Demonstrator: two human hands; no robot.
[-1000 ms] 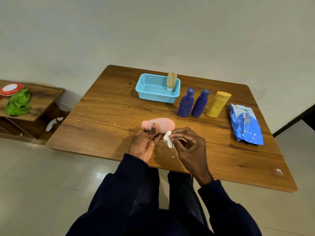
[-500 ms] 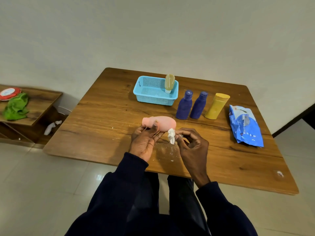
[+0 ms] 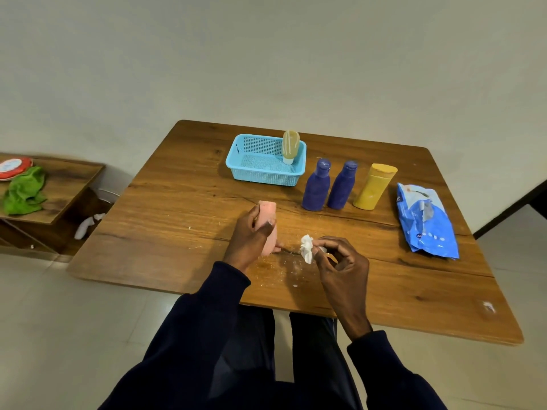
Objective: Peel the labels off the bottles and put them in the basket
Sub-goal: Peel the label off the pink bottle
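My left hand (image 3: 251,235) grips a pink bottle (image 3: 268,220), which stands nearly upright near the table's front edge. My right hand (image 3: 340,261) pinches a crumpled white label (image 3: 307,247) just right of the bottle. Farther back sits a light blue basket (image 3: 260,173) with a beige tube (image 3: 290,145) standing cap-down in its right corner. Two purple bottles (image 3: 316,187) (image 3: 342,187) and a yellow bottle (image 3: 373,187) stand in a row to the basket's right.
A blue plastic packet (image 3: 424,221) lies on the wooden table (image 3: 183,202) at the right. White scraps dot the tabletop near my hands. A low wooden shelf (image 3: 59,184) at the left carries a green cloth (image 3: 25,192) and a red-rimmed lid (image 3: 13,167).
The pink bottle lay on its side before; my left hand has turned it up on end. My right hand has pulled the white label free and away to the right.
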